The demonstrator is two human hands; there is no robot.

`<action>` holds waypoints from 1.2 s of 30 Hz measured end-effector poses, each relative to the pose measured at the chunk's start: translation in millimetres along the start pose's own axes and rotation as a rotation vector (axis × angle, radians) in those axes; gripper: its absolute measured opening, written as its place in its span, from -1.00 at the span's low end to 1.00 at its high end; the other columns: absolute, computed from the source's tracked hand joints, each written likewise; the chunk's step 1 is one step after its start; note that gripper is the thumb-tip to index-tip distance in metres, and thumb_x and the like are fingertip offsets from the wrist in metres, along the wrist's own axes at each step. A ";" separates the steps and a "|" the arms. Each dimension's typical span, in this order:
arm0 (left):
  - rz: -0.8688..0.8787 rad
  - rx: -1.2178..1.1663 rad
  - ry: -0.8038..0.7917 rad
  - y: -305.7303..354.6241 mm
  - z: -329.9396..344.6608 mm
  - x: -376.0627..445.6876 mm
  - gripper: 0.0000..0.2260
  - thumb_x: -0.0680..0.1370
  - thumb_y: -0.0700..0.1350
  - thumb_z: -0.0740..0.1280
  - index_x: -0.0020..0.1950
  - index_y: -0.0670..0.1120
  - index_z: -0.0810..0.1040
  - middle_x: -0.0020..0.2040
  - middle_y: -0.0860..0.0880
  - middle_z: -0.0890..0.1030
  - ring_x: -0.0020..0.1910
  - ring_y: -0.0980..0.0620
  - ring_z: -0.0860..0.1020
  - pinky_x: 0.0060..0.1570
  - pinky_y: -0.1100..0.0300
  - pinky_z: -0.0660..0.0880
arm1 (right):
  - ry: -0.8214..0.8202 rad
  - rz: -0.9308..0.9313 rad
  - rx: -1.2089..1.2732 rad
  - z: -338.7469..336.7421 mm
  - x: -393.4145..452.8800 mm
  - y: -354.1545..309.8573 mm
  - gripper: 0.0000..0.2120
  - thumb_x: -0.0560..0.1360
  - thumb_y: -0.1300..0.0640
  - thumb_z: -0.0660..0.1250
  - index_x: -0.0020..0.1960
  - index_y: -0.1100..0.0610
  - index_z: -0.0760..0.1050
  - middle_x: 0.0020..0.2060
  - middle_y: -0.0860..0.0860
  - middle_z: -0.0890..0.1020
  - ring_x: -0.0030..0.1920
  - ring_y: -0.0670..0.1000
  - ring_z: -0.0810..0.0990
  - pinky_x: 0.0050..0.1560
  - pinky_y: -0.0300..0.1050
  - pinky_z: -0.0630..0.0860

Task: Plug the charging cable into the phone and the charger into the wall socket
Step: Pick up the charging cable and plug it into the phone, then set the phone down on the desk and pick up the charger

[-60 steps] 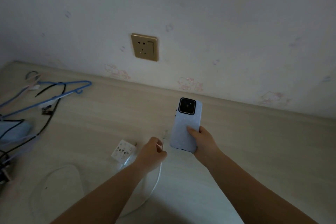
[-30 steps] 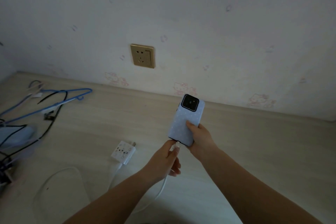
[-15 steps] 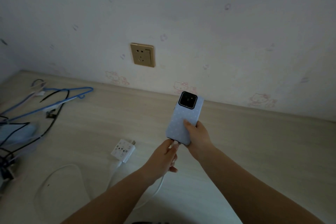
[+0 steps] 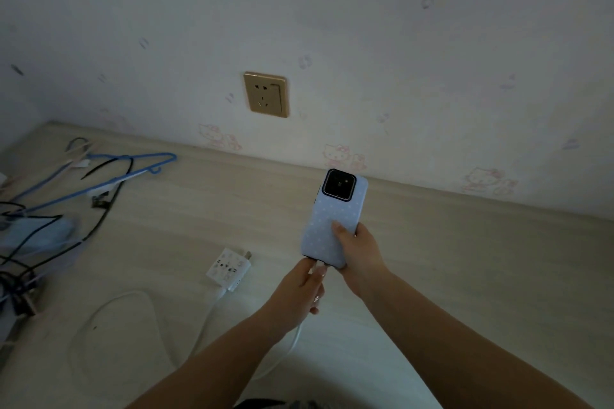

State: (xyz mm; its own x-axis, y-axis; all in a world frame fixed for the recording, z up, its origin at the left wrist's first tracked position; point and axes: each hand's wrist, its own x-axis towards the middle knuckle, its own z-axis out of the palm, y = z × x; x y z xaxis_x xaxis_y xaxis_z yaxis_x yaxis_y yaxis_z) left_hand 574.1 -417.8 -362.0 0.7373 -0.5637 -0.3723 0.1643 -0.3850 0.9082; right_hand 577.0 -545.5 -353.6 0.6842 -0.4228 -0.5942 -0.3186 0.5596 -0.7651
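two hands, dotted phone (image 4: 332,222), white cable (image 4: 206,319)

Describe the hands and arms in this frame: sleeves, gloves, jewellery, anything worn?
Both forearms are bare as far as the frame shows, with no sleeves in view. The left hand and right hand wear no gloves, and no rings, watch or wristbands are visible. Fingernails look short and plain, though the dim light hides fine detail. No markings show on either arm.

The charger (image 4: 229,268) bears dark markings too small to read.
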 end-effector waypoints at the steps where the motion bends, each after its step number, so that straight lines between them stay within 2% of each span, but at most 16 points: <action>1: -0.013 -0.012 -0.002 -1.0 -0.3 0.0 -0.85 0.61 -0.01 0.12 -0.05 -0.01 0.43 -0.45 0.05 0.39 -0.56 0.22 0.36 -0.37 0.26 0.45 | -0.005 0.002 0.003 -0.4 1.2 1.2 -0.71 0.54 0.14 0.30 0.23 0.17 0.41 0.15 0.13 0.57 0.14 0.22 0.58 0.08 0.16 0.58; 5: -0.075 -0.063 -0.011 -6.9 -3.4 -1.8 -0.90 0.61 -0.06 0.15 0.03 -0.04 0.42 -0.42 0.01 0.43 -0.54 0.20 0.41 -0.38 0.29 0.46 | -0.022 0.029 0.005 -1.3 4.3 9.8 -0.66 0.53 0.14 0.31 0.28 0.20 0.42 0.19 0.16 0.58 0.15 0.24 0.58 0.12 0.23 0.57; 7: -0.146 -0.138 0.054 -9.0 -8.3 1.4 -0.86 0.59 -0.08 0.20 0.09 -0.12 0.39 -0.31 -0.04 0.51 -0.41 0.11 0.51 -0.32 0.26 0.49 | 0.004 0.038 -0.037 -0.3 6.5 17.2 -0.63 0.53 0.14 0.31 0.30 0.20 0.41 0.20 0.18 0.57 0.15 0.27 0.57 0.14 0.25 0.55; 10: -0.201 -0.232 0.181 -13.4 -20.4 10.4 -0.76 0.57 -0.09 0.26 0.20 -0.12 0.38 -0.12 -0.08 0.58 -0.20 0.00 0.58 -0.19 0.14 0.52 | 0.035 0.055 -0.145 1.1 4.9 32.7 -0.68 0.52 0.13 0.32 0.24 0.18 0.43 0.17 0.20 0.57 0.11 0.28 0.58 0.13 0.28 0.56; 12: -0.164 -0.159 0.197 -16.4 -28.9 16.7 -0.68 0.55 -0.14 0.29 0.29 -0.18 0.42 0.03 -0.17 0.62 -0.05 -0.11 0.61 -0.03 -0.03 0.58 | 0.026 0.078 -0.198 2.8 2.7 45.0 -0.72 0.52 0.13 0.32 0.21 0.17 0.45 0.15 0.19 0.59 0.09 0.28 0.59 0.11 0.28 0.56; 14: -0.141 -0.038 0.185 -19.4 -33.4 17.9 -0.66 0.54 -0.19 0.31 0.30 -0.22 0.45 0.13 -0.23 0.61 0.06 -0.20 0.61 0.07 -0.12 0.58 | 0.017 0.098 -0.243 3.2 1.1 57.8 -0.71 0.52 0.13 0.32 0.22 0.17 0.46 0.14 0.19 0.60 0.08 0.27 0.59 0.12 0.28 0.56; 16: -0.153 -0.013 0.181 -25.3 -34.5 16.3 -0.67 0.53 -0.23 0.31 0.29 -0.24 0.47 0.12 -0.22 0.62 0.07 -0.21 0.61 0.08 -0.11 0.58 | 0.018 0.104 -0.314 0.9 0.3 65.6 -0.68 0.51 0.14 0.33 0.24 0.19 0.47 0.12 0.17 0.61 0.09 0.25 0.59 0.13 0.25 0.56; 22: -0.249 0.003 0.209 -44.9 -32.4 15.4 -0.66 0.51 -0.22 0.32 0.29 -0.17 0.50 0.13 -0.18 0.63 0.03 -0.13 0.61 -0.09 0.12 0.55 | -0.027 0.048 -0.661 -11.9 6.7 75.5 -0.67 0.46 0.20 0.37 0.21 0.21 0.53 0.14 0.16 0.64 0.11 0.18 0.61 0.16 0.10 0.57; 25: -0.273 0.047 0.178 -47.3 -33.1 13.7 -0.62 0.46 -0.24 0.33 0.29 -0.16 0.51 0.13 -0.19 0.64 0.08 -0.16 0.61 0.03 -0.02 0.58 | -0.065 -0.019 -0.830 -18.5 10.3 78.4 -0.61 0.42 0.13 0.42 0.22 0.17 0.48 0.11 0.11 0.65 0.08 0.14 0.62 0.12 0.11 0.58; 27: -0.271 0.088 0.154 -48.0 -34.3 13.3 -0.54 0.36 -0.20 0.31 0.27 -0.15 0.52 0.12 -0.18 0.65 0.08 -0.15 0.61 0.10 -0.07 0.57 | -0.074 -0.051 -0.952 -22.4 12.1 77.0 -0.57 0.39 0.04 0.44 0.20 0.15 0.44 0.05 0.09 0.66 0.01 0.13 0.64 0.04 0.06 0.60; 31: -0.247 0.115 0.174 -48.9 -32.9 17.2 -0.48 0.24 -0.17 0.25 0.21 -0.12 0.54 0.08 -0.16 0.65 0.09 -0.13 0.61 0.11 -0.06 0.56 | -0.095 -0.079 -1.148 -25.6 15.4 69.2 -0.48 0.36 -0.10 0.43 0.17 0.16 0.41 -0.02 0.08 0.66 -0.07 0.11 0.66 -0.09 -0.01 0.58; 33: -0.221 0.177 0.168 -48.8 -30.9 19.1 -0.46 0.22 -0.16 0.27 0.22 -0.14 0.52 0.09 -0.21 0.65 0.08 -0.18 0.61 0.11 -0.12 0.56 | -0.114 -0.083 -1.225 -26.3 17.2 64.1 -0.44 0.37 -0.15 0.41 0.20 0.19 0.38 -0.01 0.08 0.63 -0.06 0.10 0.63 -0.14 -0.06 0.52; 36: -0.188 0.340 0.160 -43.9 -27.2 21.4 -0.44 0.24 -0.13 0.31 0.24 -0.20 0.49 0.06 -0.26 0.65 0.04 -0.23 0.61 0.02 -0.10 0.57 | -0.157 -0.092 -1.386 -26.8 19.6 57.3 -0.33 0.39 -0.22 0.36 0.28 0.21 0.31 0.09 0.11 0.60 0.04 0.13 0.61 -0.13 -0.10 0.44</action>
State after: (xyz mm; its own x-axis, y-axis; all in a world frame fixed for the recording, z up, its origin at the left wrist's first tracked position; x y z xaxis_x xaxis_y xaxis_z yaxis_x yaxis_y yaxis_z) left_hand 600.4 -393.1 -404.6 0.8121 -0.3498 -0.4670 0.1004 -0.7047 0.7024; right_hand 554.6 -540.9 -415.8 0.7740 -0.2838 -0.5660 -0.5871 -0.6565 -0.4737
